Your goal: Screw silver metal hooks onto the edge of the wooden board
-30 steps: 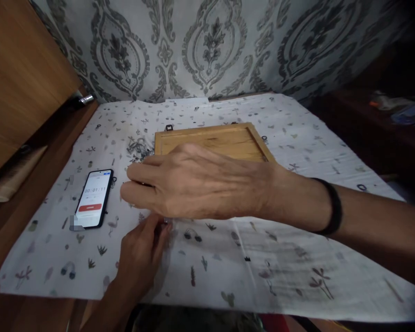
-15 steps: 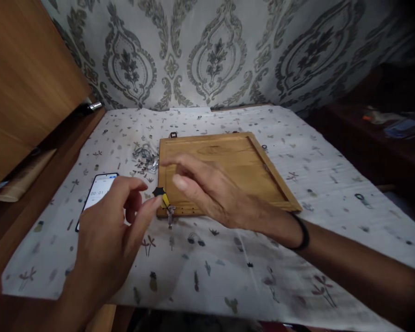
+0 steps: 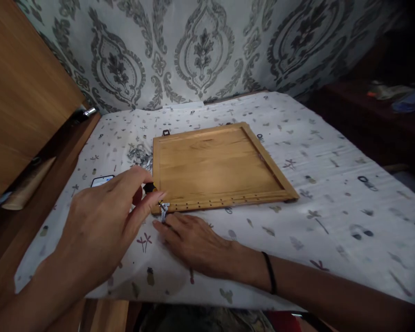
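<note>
A wooden framed panel [image 3: 214, 166] lies on the patterned cloth, with a row of small dark holes along its near edge. At its near left corner sits a small metal clip-like piece [image 3: 163, 210]. My left hand [image 3: 105, 226] is closed on a small black and yellow screwdriver [image 3: 150, 187], whose tip is at the metal piece. My right hand [image 3: 193, 242] rests palm down on the cloth by the panel's near edge, its fingertips at the metal piece; whether they pinch it is unclear.
A pile of metal pieces [image 3: 138, 154] lies left of the panel. Behind my left hand a phone [image 3: 103, 180] is partly hidden. A wooden cabinet [image 3: 27, 78] stands at the left, and a patterned curtain [image 3: 202, 50] hangs at the back.
My right hand has come down from above the panel to its near edge, beside the metal piece. My left hand with the screwdriver has moved closer to that piece. The view has shifted slightly.
</note>
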Demonstrator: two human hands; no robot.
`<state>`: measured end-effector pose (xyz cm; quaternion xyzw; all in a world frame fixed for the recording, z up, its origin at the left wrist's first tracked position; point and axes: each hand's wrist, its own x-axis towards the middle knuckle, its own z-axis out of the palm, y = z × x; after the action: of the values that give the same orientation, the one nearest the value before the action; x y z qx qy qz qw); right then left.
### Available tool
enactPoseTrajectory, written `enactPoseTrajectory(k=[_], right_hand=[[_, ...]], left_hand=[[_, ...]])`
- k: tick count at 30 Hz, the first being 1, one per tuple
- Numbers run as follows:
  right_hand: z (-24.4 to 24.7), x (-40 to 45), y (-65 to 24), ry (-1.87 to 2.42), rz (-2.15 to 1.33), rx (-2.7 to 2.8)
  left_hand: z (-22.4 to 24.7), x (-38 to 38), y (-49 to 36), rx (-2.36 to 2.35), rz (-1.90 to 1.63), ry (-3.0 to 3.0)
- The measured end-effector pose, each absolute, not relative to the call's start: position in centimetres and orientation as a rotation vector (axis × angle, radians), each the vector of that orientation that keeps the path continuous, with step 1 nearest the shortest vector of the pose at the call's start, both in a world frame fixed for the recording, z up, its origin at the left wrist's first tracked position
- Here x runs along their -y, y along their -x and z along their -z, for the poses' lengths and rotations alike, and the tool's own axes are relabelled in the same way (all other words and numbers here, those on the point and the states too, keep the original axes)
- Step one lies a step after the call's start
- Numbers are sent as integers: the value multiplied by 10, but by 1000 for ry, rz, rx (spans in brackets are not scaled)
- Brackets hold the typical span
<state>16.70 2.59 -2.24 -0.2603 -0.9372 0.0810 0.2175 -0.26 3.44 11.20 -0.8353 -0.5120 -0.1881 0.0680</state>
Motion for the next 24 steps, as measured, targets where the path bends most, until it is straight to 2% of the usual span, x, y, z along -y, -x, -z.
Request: enactPoseTrajectory(k=[20, 24], right_hand=[[28, -27, -174, 640, -193, 2569], [25, -25, -174, 659, -161, 2593]], left_hand=[[-126, -52, 24, 1370, 339, 2806], [-125, -51, 26, 1568, 411, 2679]])
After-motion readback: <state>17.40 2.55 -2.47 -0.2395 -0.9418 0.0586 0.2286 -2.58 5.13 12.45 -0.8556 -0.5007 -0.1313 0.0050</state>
